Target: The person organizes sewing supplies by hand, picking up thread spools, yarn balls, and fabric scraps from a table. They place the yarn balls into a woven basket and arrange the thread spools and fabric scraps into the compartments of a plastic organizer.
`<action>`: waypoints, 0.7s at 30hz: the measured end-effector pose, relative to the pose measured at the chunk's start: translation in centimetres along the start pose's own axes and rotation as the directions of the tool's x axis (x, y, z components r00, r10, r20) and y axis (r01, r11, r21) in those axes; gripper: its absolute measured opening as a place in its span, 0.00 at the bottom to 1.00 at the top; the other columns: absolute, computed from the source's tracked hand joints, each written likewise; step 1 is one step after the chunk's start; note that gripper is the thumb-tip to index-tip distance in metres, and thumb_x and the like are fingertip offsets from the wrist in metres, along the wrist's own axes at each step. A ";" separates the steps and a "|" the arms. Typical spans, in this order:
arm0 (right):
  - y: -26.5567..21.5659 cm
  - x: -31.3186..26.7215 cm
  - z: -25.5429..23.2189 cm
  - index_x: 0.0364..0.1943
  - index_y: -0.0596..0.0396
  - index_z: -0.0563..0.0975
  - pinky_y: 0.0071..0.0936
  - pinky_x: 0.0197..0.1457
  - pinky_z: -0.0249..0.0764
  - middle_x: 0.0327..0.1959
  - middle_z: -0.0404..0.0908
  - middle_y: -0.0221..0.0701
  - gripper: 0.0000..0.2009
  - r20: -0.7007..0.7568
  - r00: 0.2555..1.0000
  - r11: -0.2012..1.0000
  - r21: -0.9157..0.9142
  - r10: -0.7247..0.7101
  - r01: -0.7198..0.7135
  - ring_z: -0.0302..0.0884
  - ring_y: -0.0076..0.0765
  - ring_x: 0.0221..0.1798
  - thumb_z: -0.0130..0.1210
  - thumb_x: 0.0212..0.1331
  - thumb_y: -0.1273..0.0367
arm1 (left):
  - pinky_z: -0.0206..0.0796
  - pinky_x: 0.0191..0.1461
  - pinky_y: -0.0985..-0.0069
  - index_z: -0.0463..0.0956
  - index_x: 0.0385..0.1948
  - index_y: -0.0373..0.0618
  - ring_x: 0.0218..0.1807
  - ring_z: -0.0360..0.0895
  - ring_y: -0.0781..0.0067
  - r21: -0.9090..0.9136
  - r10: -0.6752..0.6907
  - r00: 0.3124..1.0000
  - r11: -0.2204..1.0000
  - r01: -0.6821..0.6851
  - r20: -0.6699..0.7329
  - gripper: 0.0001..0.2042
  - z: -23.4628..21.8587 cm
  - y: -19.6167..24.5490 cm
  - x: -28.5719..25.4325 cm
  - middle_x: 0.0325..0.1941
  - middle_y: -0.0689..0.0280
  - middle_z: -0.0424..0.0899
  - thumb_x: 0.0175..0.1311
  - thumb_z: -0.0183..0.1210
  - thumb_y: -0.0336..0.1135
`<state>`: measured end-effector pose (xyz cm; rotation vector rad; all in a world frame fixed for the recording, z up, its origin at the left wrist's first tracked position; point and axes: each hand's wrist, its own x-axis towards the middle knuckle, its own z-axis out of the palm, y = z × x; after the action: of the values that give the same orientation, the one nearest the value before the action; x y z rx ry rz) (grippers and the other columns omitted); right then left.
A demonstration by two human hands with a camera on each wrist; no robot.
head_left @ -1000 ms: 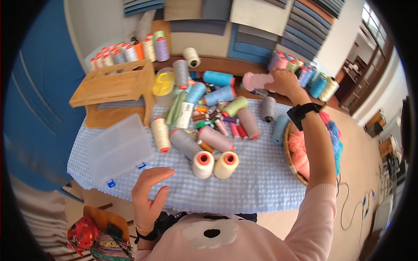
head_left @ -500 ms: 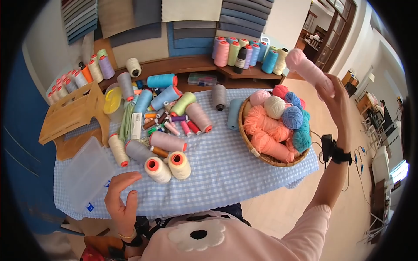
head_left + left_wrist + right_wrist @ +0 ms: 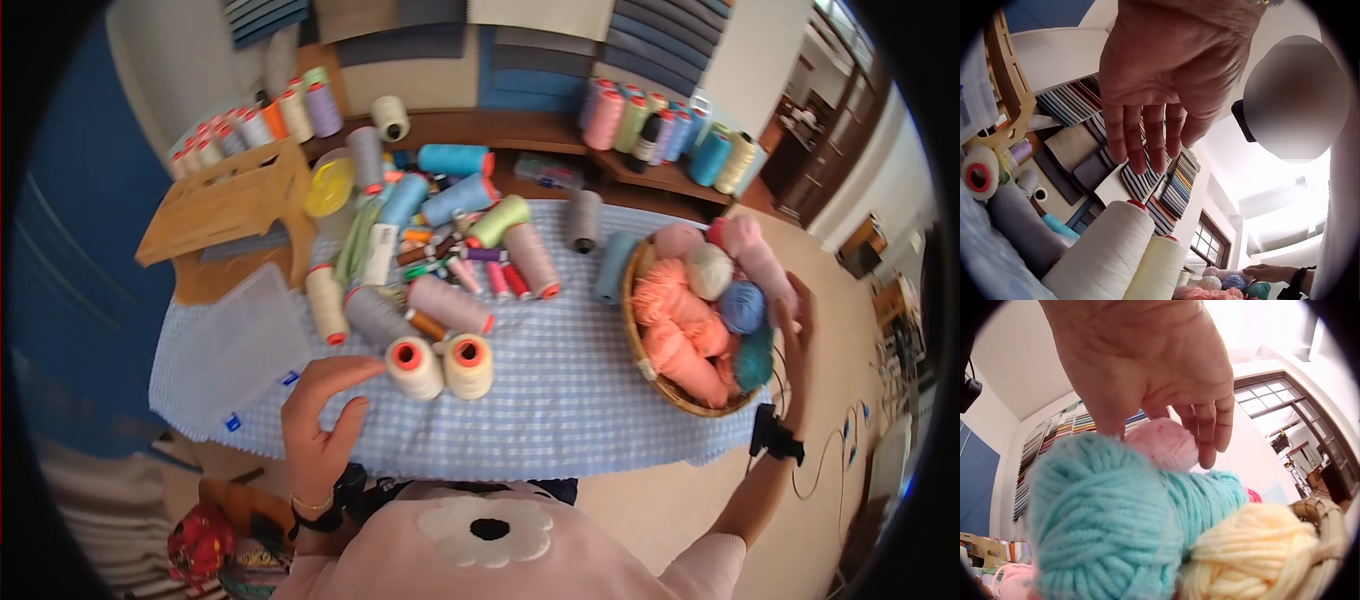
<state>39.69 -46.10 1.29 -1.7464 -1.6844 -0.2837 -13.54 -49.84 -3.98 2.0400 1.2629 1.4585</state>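
Observation:
My right hand is at the right side of the wicker basket, holding the lower end of a pale pink skein of yarn. In the right wrist view thumb and fingers come down on either side of the pink yarn, behind a turquoise skein and a pale yellow one. Coral skeins, a white ball and a blue ball share the basket. My left hand, fingers loosely bent and holding nothing, hovers beside two cream thread cones near the front edge.
Many thread spools lie in a heap on the blue checked cloth. A wooden rack and a clear plastic lid are at the left. More cones line the back shelf. A blue cone stands beside the basket.
My right hand carried the pink skein from the back shelf, out over the right side, and down to the basket. The left hand kept its loose pose near the cream cones.

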 end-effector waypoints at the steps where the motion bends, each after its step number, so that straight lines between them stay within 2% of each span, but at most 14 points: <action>1: 0.6 0.1 0.1 0.62 0.57 0.73 0.34 0.60 0.74 0.55 0.79 0.38 0.19 -0.024 1.000 1.000 -0.016 0.018 -0.019 0.78 0.39 0.55 0.54 0.70 0.67 | 0.68 0.60 0.66 0.81 0.47 0.39 0.53 0.80 0.59 -0.012 -0.019 1.000 1.000 0.019 -0.013 0.15 0.0 0.1 -0.1 0.50 0.58 0.85 0.57 0.58 0.19; 3: 0.6 0.4 -0.1 0.63 0.56 0.73 0.34 0.62 0.72 0.57 0.76 0.38 0.18 -0.064 0.998 0.999 -0.040 0.020 -0.023 0.76 0.36 0.58 0.52 0.71 0.68 | 0.68 0.60 0.66 0.81 0.47 0.39 0.53 0.80 0.58 0.007 -0.030 0.999 1.000 0.030 -0.018 0.15 -0.2 -0.1 -0.1 0.50 0.58 0.85 0.57 0.58 0.19; 4: -1.2 0.5 -0.5 0.63 0.56 0.72 0.33 0.64 0.71 0.58 0.75 0.37 0.18 -0.083 0.996 0.998 -0.048 0.029 -0.033 0.75 0.36 0.59 0.51 0.72 0.69 | 0.68 0.60 0.66 0.81 0.47 0.39 0.53 0.80 0.58 0.001 -0.024 1.000 1.000 0.024 -0.006 0.15 -0.2 -0.2 -0.2 0.50 0.58 0.85 0.57 0.59 0.19; 6: -4.0 0.5 -0.7 0.62 0.59 0.72 0.34 0.65 0.70 0.59 0.75 0.38 0.17 -0.103 0.994 0.995 0.093 -0.028 0.037 0.74 0.37 0.60 0.50 0.73 0.69 | 0.68 0.60 0.66 0.80 0.48 0.40 0.54 0.80 0.57 0.035 -0.033 0.999 0.999 0.033 -0.004 0.16 -0.2 -0.3 0.0 0.51 0.58 0.84 0.57 0.61 0.19; 7: -6.4 0.3 -0.6 0.61 0.60 0.73 0.34 0.66 0.69 0.60 0.74 0.40 0.17 -0.100 0.993 0.991 0.117 -0.059 0.071 0.75 0.39 0.60 0.51 0.69 0.72 | 0.68 0.60 0.65 0.80 0.49 0.40 0.54 0.79 0.56 0.063 -0.019 1.000 0.998 0.019 -0.003 0.17 0.0 -0.2 0.1 0.52 0.57 0.84 0.56 0.61 0.19; 8: -8.6 0.1 -0.5 0.61 0.60 0.73 0.34 0.66 0.69 0.60 0.74 0.40 0.17 -0.084 0.994 0.988 0.133 -0.071 0.082 0.75 0.39 0.60 0.51 0.69 0.72 | 0.68 0.60 0.64 0.79 0.50 0.40 0.54 0.79 0.56 0.093 -0.003 1.000 0.996 0.003 -0.003 0.18 0.1 -0.1 0.3 0.53 0.57 0.84 0.56 0.62 0.19; 10: -12.3 -0.7 -0.1 0.59 0.61 0.73 0.36 0.67 0.66 0.60 0.74 0.41 0.19 0.053 0.976 0.974 0.088 -0.212 0.207 0.73 0.42 0.61 0.54 0.63 0.74 | 0.68 0.61 0.64 0.78 0.53 0.41 0.56 0.78 0.55 0.127 0.003 1.000 0.992 -0.004 0.009 0.21 0.3 -0.2 0.4 0.55 0.57 0.82 0.55 0.64 0.20; 12: -15.0 -1.7 2.3 0.56 0.60 0.75 0.38 0.68 0.65 0.60 0.74 0.42 0.21 0.115 0.944 0.929 0.247 -0.310 0.275 0.72 0.46 0.62 0.56 0.56 0.75 | 0.68 0.61 0.65 0.77 0.55 0.43 0.58 0.76 0.54 0.115 0.036 0.998 0.993 -0.040 0.042 0.22 0.8 -0.1 0.7 0.57 0.59 0.81 0.55 0.64 0.21; 14: -16.8 -2.1 4.4 0.54 0.59 0.76 0.39 0.65 0.67 0.58 0.73 0.43 0.24 0.262 0.847 0.866 0.338 -0.462 0.368 0.72 0.52 0.60 0.62 0.48 0.76 | 0.69 0.61 0.64 0.76 0.57 0.46 0.59 0.75 0.54 0.124 0.026 0.998 0.992 -0.033 0.051 0.24 0.9 -0.1 0.7 0.59 0.60 0.78 0.55 0.66 0.24; 16: -18.8 -2.1 6.1 0.55 0.56 0.76 0.42 0.59 0.72 0.56 0.74 0.41 0.27 0.356 0.704 0.782 0.392 -0.614 0.484 0.73 0.52 0.57 0.68 0.45 0.72 | 0.65 0.66 0.64 0.76 0.57 0.43 0.62 0.73 0.55 0.147 0.021 0.993 0.988 -0.038 0.119 0.24 0.9 -0.3 0.4 0.63 0.58 0.77 0.54 0.66 0.23; 18: -20.4 -2.2 7.2 0.58 0.55 0.74 0.43 0.62 0.71 0.59 0.72 0.43 0.30 0.427 0.614 0.746 0.436 -0.664 0.503 0.72 0.53 0.60 0.68 0.45 0.72 | 0.65 0.66 0.64 0.76 0.57 0.44 0.63 0.72 0.55 0.181 0.012 0.995 0.983 -0.030 0.099 0.25 0.3 -0.5 0.1 0.63 0.59 0.76 0.54 0.66 0.24; 21: -21.7 -2.2 9.1 0.62 0.51 0.72 0.43 0.58 0.72 0.60 0.71 0.41 0.33 0.402 0.564 0.691 0.459 -0.722 0.558 0.73 0.52 0.55 0.69 0.48 0.70 | 0.65 0.66 0.64 0.77 0.56 0.44 0.63 0.73 0.55 0.232 -0.016 1.000 0.973 0.011 0.020 0.24 -1.1 -0.9 -0.4 0.62 0.59 0.77 0.54 0.66 0.24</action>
<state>16.16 -43.99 0.13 -0.9454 -2.6371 0.1857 -14.97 -49.96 -4.37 2.1816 1.4974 1.3323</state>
